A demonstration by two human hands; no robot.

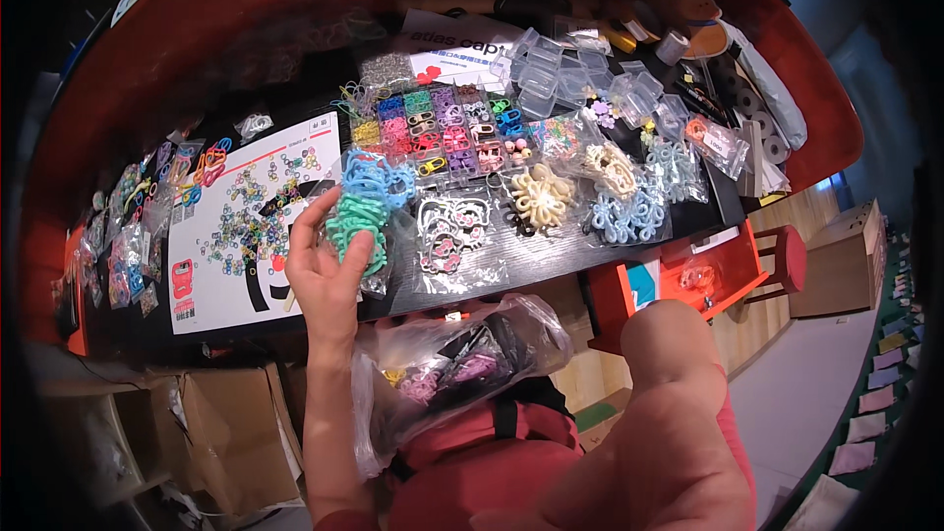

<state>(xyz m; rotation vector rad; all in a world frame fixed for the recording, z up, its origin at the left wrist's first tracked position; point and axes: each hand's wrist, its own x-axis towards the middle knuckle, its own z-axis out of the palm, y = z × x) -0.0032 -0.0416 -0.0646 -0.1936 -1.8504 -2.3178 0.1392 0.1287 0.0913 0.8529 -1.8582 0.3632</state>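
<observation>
My left hand is closed round a bunch of mint-green plastic loops, thumb across the near side and fingers at the left. A bundle of blue plastic loops lies just beyond the green ones, in or on a clear bag. Right of my left hand, a clear bag with black, white and pink flat pieces lies on the black table. My right arm is bent at the lower right, and its hand is out of view.
A compartment box of coloured clips stands mid-table. White paper with scattered small rings lies left. Cream loops, pale blue loops and clear boxes sit right. A plastic bag hangs below the edge; an orange drawer is pulled out.
</observation>
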